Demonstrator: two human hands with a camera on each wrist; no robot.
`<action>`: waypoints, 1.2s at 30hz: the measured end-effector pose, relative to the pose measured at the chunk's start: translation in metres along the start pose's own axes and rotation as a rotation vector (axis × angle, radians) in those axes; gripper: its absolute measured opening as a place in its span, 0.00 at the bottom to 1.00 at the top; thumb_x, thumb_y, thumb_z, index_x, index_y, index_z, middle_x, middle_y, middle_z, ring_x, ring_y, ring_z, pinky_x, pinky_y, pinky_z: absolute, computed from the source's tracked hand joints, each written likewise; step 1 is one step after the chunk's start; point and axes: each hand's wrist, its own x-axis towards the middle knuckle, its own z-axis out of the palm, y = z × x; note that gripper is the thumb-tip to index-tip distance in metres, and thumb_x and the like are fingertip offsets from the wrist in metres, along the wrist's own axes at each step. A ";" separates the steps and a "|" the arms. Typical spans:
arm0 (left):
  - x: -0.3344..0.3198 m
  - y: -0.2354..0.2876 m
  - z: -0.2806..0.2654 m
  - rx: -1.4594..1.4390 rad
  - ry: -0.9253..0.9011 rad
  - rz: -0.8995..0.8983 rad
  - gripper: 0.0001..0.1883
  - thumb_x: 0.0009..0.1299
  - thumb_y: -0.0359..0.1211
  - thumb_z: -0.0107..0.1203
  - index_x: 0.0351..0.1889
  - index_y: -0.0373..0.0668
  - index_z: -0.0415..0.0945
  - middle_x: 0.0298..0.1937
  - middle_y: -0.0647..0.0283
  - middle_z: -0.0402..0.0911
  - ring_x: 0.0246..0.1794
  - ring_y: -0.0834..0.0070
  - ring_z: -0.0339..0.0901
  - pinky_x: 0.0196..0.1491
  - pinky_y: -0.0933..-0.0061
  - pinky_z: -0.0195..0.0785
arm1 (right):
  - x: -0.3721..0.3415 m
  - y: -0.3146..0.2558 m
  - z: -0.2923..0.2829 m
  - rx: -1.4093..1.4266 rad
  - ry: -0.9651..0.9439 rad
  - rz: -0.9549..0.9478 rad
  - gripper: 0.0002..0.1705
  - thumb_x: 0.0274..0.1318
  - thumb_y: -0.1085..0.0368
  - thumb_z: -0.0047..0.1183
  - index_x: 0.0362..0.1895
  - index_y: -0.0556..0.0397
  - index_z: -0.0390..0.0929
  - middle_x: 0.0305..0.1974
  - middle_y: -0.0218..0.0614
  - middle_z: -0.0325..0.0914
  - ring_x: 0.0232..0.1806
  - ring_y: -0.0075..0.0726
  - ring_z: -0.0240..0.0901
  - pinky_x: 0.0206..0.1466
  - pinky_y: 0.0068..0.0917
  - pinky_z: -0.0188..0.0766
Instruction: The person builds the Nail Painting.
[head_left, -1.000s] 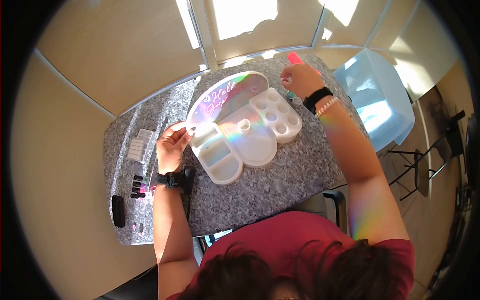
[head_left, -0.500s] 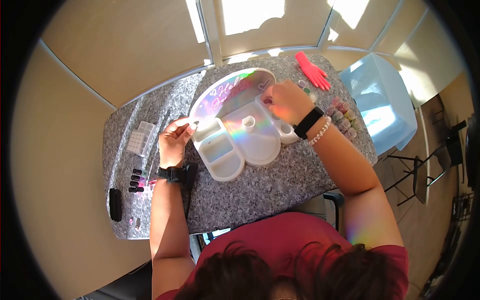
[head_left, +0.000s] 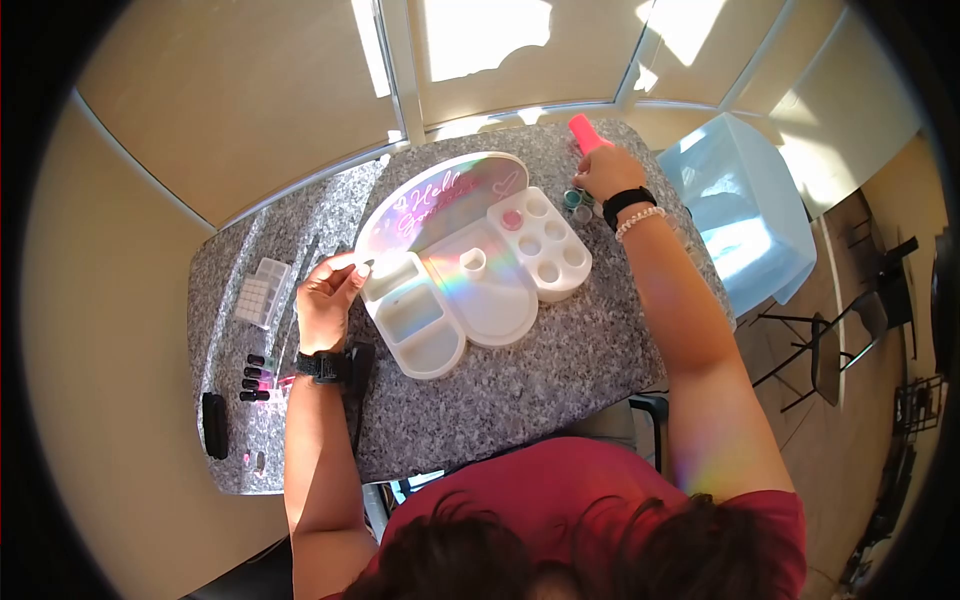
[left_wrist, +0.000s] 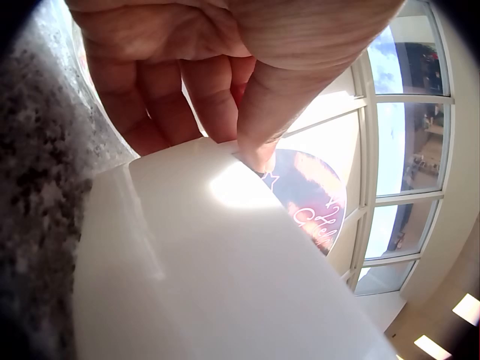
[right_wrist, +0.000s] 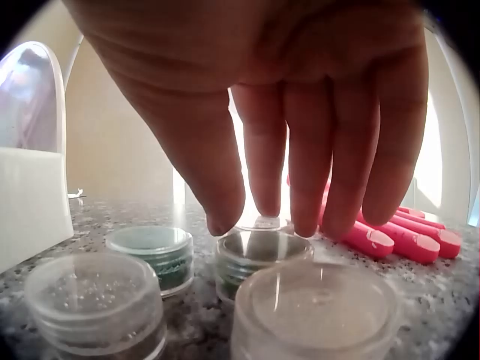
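A white vanity organizer [head_left: 505, 318] with a "Hello Gorgeous" back panel [head_left: 440, 205] stands on the granite table. My left hand [head_left: 325, 300] pinches its left rim, thumb inside and fingers outside. One round hole of its right section holds a small pink-topped jar [head_left: 512, 220]. Beyond that section my right hand [head_left: 612, 175] reaches down with straight, slightly spread fingers. In the right wrist view the thumb and fingertips are right at the rim of a dark green jar [right_wrist: 262, 259]. Around it stand a lighter green jar [right_wrist: 154, 259] and two clear-lidded jars [right_wrist: 319, 311].
A pink mannequin hand [head_left: 584, 132] lies behind my right hand. At left are a clear compartment box [head_left: 265, 295], several black-capped bottles [head_left: 254, 380] and a black case [head_left: 214, 425]. A translucent blue bin [head_left: 740, 190] stands past the table's right edge.
My right hand went from beside the jars to the organizer, then back to the jars. A pink-topped jar now sits in a hole that was empty. The left hand keeps its grip.
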 end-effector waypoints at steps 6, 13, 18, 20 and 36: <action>-0.001 0.002 0.001 -0.015 -0.003 0.008 0.16 0.77 0.22 0.69 0.62 0.32 0.85 0.55 0.56 0.92 0.53 0.75 0.89 0.61 0.73 0.81 | 0.003 0.004 -0.002 0.218 0.109 -0.179 0.15 0.50 0.61 0.78 0.44 0.50 0.96 0.42 0.44 0.93 0.46 0.47 0.92 0.53 0.41 0.87; 0.000 -0.003 -0.002 -0.007 0.001 0.003 0.17 0.77 0.22 0.69 0.63 0.32 0.84 0.56 0.55 0.92 0.55 0.74 0.89 0.63 0.72 0.81 | -0.055 -0.051 -0.054 0.545 -0.160 -0.355 0.14 0.53 0.67 0.77 0.44 0.57 0.94 0.38 0.44 0.93 0.40 0.41 0.91 0.49 0.35 0.86; 0.000 -0.004 -0.002 -0.009 0.004 0.008 0.16 0.77 0.22 0.69 0.62 0.32 0.85 0.56 0.55 0.92 0.54 0.75 0.89 0.63 0.72 0.81 | -0.058 -0.057 -0.038 0.418 -0.098 -0.459 0.13 0.51 0.68 0.75 0.42 0.57 0.93 0.39 0.48 0.92 0.43 0.49 0.90 0.52 0.41 0.85; -0.001 -0.001 -0.001 0.003 -0.010 0.012 0.16 0.77 0.23 0.69 0.62 0.33 0.85 0.56 0.56 0.92 0.54 0.75 0.89 0.62 0.72 0.81 | -0.058 -0.059 -0.037 0.397 -0.083 -0.473 0.11 0.49 0.69 0.73 0.39 0.55 0.93 0.41 0.49 0.92 0.45 0.56 0.89 0.55 0.45 0.84; -0.002 0.002 -0.001 0.014 0.001 -0.012 0.17 0.77 0.22 0.69 0.62 0.32 0.84 0.56 0.56 0.92 0.54 0.75 0.89 0.62 0.72 0.81 | -0.048 -0.009 -0.020 0.111 -0.070 -0.244 0.19 0.55 0.61 0.75 0.52 0.43 0.94 0.48 0.42 0.92 0.53 0.50 0.88 0.59 0.45 0.82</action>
